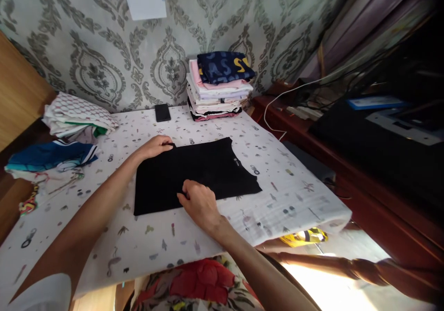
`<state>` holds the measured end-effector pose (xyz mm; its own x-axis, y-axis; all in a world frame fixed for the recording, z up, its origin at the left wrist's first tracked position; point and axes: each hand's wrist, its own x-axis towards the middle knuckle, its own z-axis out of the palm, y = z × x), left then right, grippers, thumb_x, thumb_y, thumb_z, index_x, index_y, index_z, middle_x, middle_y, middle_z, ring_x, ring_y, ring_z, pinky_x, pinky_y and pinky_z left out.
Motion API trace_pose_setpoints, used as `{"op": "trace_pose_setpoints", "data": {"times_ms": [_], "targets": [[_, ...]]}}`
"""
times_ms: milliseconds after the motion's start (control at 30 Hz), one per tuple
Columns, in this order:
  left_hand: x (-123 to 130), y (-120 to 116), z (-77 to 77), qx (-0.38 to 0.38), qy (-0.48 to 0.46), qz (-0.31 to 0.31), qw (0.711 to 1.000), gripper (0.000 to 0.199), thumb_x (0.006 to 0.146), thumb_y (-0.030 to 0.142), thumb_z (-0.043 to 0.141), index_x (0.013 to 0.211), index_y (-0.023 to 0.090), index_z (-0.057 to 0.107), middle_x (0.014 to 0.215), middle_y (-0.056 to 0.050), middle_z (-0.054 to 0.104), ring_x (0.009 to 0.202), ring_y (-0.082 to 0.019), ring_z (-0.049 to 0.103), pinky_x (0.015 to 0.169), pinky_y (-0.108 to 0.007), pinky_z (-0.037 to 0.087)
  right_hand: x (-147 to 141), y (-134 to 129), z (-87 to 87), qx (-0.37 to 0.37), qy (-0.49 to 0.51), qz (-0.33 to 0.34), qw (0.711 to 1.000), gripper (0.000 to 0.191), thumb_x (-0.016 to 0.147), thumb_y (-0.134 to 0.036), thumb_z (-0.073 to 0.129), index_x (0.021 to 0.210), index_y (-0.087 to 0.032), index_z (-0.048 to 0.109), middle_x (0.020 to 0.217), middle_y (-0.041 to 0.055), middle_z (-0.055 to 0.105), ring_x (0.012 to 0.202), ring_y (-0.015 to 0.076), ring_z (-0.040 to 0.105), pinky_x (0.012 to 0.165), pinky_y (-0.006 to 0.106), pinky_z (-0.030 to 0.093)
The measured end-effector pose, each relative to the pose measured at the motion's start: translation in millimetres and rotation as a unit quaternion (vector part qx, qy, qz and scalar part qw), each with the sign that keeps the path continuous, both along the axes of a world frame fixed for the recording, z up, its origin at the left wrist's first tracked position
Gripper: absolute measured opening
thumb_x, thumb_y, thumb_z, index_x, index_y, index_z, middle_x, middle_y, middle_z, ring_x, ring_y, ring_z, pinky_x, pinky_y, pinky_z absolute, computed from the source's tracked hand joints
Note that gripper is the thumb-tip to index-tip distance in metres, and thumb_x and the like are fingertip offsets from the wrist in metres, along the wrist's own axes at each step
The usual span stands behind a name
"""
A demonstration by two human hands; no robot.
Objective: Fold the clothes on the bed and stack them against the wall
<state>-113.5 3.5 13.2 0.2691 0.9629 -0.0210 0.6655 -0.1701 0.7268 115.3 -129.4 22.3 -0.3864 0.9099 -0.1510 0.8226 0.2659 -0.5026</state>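
Evidently, the left hand (156,146) pinches the far edge of the black garment (194,174); the right hand (200,204) rests curled on its near side, grip unclear.

Your left arm (93,204) extends diagonally forward from the lower left, wrist nearly straight, palm down. Your left hand (155,147) points its fingers to the right, held close together. Your right arm (256,260) reaches in from the lower right. Your right hand (201,204) is nearer you, knuckles up, fingers curled inward.
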Motion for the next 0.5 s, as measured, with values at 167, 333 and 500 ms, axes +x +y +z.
{"op": "trace_pose_setpoints", "data": {"times_ms": [167, 333, 500], "targets": [[-6, 1, 5.4, -0.034, -0.064, 0.006, 0.997, 0.030, 0.076, 0.047, 0.066, 0.081, 0.017, 0.066, 0.072, 0.001, 0.061, 0.069, -0.016, 0.055, 0.066, -0.028, 0.042, 2, -1, -11.7, -0.033, 0.189, -0.046, 0.980, 0.015, 0.082, -0.018, 0.061, 0.073, -0.022, 0.051, 0.058, -0.0066, 0.050, 0.053, 0.0099, 0.043, 0.055, 0.023, 0.029], [-3, 10, 14.0, -0.077, -0.164, 0.018, 0.983, 0.041, 0.067, 0.054, 0.076, 0.083, 0.016, 0.069, 0.080, -0.001, 0.067, 0.078, -0.018, 0.059, 0.077, -0.031, 0.046, 7, -6, -20.3, 0.010, 0.332, -0.061, 0.941, 0.010, 0.079, -0.019, 0.057, 0.074, -0.023, 0.049, 0.060, -0.0075, 0.046, 0.052, 0.0093, 0.040, 0.053, 0.022, 0.032], [18, 25, 2.4, -0.111, -0.205, 0.029, 0.972, 0.043, 0.063, 0.051, 0.078, 0.086, 0.015, 0.069, 0.079, -0.002, 0.068, 0.074, -0.017, 0.059, 0.073, -0.030, 0.045, 28, -6, -29.3, 0.064, 0.309, -0.084, 0.945, 0.006, 0.079, -0.020, 0.054, 0.084, -0.023, 0.054, 0.065, -0.0056, 0.050, 0.053, 0.0107, 0.043, 0.053, 0.023, 0.035]]}}
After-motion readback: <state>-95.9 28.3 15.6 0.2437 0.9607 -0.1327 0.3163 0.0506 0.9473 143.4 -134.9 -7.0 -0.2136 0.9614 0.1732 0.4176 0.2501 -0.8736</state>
